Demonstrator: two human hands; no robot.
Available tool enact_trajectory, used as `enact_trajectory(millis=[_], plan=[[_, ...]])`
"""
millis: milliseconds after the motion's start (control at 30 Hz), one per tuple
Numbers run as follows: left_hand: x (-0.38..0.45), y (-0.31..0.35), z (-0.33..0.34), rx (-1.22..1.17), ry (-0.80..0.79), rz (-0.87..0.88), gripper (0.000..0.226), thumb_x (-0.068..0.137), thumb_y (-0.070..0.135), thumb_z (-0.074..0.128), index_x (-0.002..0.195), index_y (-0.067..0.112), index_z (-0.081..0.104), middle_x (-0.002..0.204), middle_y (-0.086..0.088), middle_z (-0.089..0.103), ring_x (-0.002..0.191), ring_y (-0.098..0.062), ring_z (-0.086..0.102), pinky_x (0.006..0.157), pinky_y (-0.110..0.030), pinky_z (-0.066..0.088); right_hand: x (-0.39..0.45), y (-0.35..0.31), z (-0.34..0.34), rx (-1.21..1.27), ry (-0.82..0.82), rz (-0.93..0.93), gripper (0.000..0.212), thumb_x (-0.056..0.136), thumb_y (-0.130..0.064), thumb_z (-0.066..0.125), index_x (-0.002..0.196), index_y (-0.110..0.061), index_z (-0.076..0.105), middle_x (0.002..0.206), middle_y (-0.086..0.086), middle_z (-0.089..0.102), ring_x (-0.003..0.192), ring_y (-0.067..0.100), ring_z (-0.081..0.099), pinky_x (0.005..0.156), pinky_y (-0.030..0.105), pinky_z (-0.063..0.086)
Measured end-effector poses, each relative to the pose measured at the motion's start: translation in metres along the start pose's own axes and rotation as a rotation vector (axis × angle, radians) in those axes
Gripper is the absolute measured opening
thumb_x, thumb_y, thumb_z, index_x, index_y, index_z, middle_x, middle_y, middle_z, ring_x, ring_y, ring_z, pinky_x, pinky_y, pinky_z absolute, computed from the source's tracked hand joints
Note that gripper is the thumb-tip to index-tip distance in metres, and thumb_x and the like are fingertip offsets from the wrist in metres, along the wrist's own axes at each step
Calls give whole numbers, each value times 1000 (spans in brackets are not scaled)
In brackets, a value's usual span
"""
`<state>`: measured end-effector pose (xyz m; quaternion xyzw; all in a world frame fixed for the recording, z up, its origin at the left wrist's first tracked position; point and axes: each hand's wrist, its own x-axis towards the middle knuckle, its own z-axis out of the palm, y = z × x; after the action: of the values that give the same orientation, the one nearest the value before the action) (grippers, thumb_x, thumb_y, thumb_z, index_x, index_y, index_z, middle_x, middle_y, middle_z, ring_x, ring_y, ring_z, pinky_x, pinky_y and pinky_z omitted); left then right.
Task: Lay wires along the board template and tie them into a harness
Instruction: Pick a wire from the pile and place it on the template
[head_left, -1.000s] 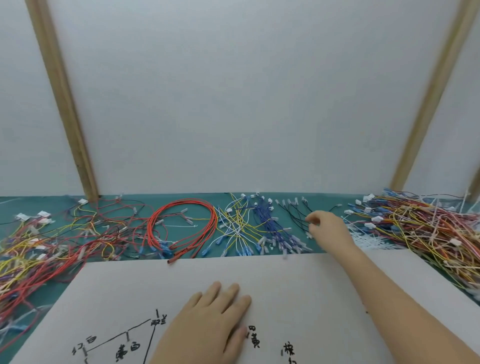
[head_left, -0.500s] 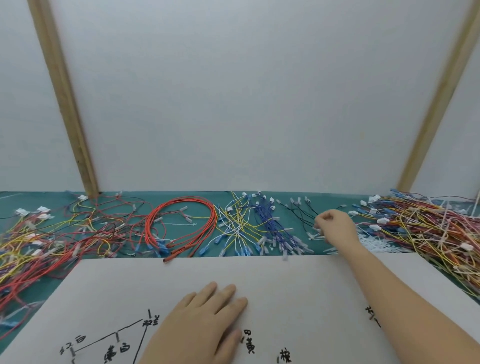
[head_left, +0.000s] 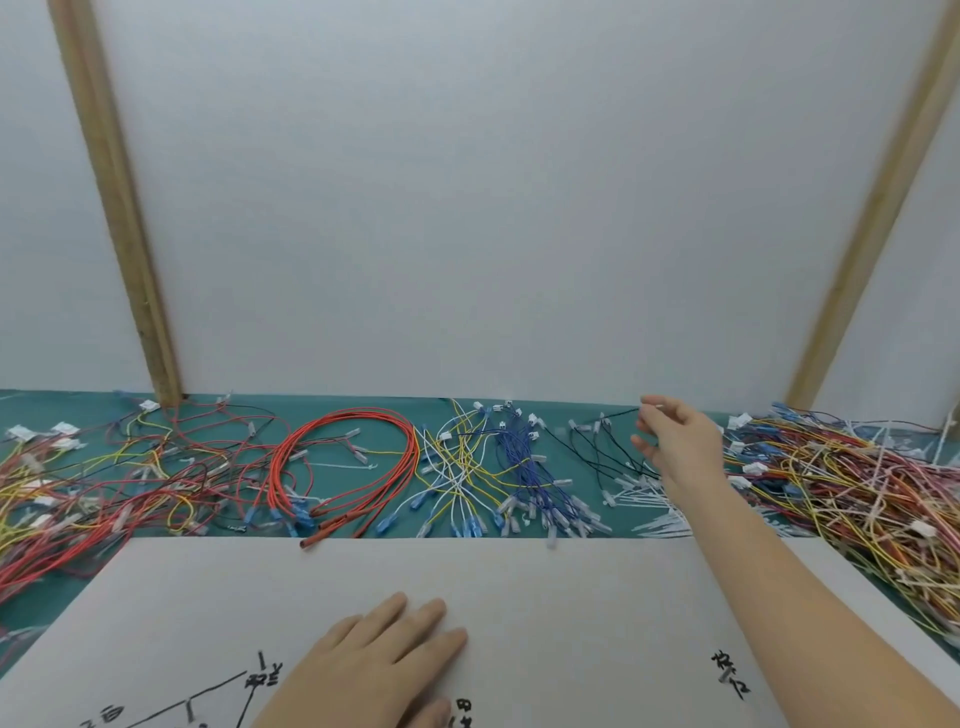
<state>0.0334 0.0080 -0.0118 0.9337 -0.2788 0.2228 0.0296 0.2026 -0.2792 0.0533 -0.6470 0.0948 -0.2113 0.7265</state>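
A white rectangular board template (head_left: 519, 597) with black hand-drawn lines and characters lies flat on a green work mat (head_left: 395, 467), in front of a white back wall (head_left: 467, 208) framed by two wooden battens (head_left: 117, 208). The left hand (head_left: 374, 670) rests palm down on the template near its lower edge, fingers straight and together, holding nothing. The right hand (head_left: 675, 447) reaches over the far edge of the template to the mat; its thumb and forefinger pinch the end of a thin black wire (head_left: 613, 414), lifting it slightly from the small bundle of black wires (head_left: 597, 452) lying just left of the hand, while the other fingers hang loosely curled. Supplies lie in a row along the mat beyond the template. From left to right: a tangled heap of red and yellow wires (head_left: 78, 483); a coil of long orange-red wires (head_left: 353, 457); a fan of yellow and white wires with blue terminals (head_left: 452, 478); a bunch of blue wires (head_left: 524, 467); the black wires; a pile of white cable ties (head_left: 649, 499), partly under the right wrist; and a large mixed heap of multicoloured wires (head_left: 852, 493) at the right.
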Motion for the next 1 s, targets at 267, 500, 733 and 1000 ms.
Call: enact_trajectory(millis=[267, 500, 733, 1000], plan=[[0, 3, -8, -38, -142, -69, 65, 95, 48, 5, 88, 48, 69, 93, 25, 69, 75, -1, 69, 51, -16, 52, -9, -19, 9, -33, 4, -188, 30, 91, 2, 50, 85, -23, 66, 83, -3, 57, 72, 6, 54, 62, 18, 53], [5, 6, -32, -708, -65, -477, 46, 93, 32, 48, 119, 61, 24, 128, 44, 23, 124, 13, 30, 96, -6, 27, -90, -36, 17, 222, -281, -64, 24, 90, 6, 47, 85, -11, 63, 73, 1, 58, 65, 8, 61, 60, 19, 55], [20, -7, -53, -1403, 159, -684, 18, 89, 13, 59, 102, 25, 61, 84, 5, 70, 68, -12, 67, 62, -23, 53, -147, -27, 36, 204, -467, 7, 21, 90, 6, 48, 85, -8, 63, 55, -11, 59, 61, 5, 63, 64, 20, 56], [11, -24, -54, -1833, 313, -707, 22, 71, 16, 57, 82, 20, 76, 72, -2, 68, 54, -12, 62, 47, -19, 51, -152, -10, 32, 369, -524, 185, 20, 80, 4, 54, 84, -8, 69, 67, 2, 62, 63, 11, 66, 61, 20, 56]])
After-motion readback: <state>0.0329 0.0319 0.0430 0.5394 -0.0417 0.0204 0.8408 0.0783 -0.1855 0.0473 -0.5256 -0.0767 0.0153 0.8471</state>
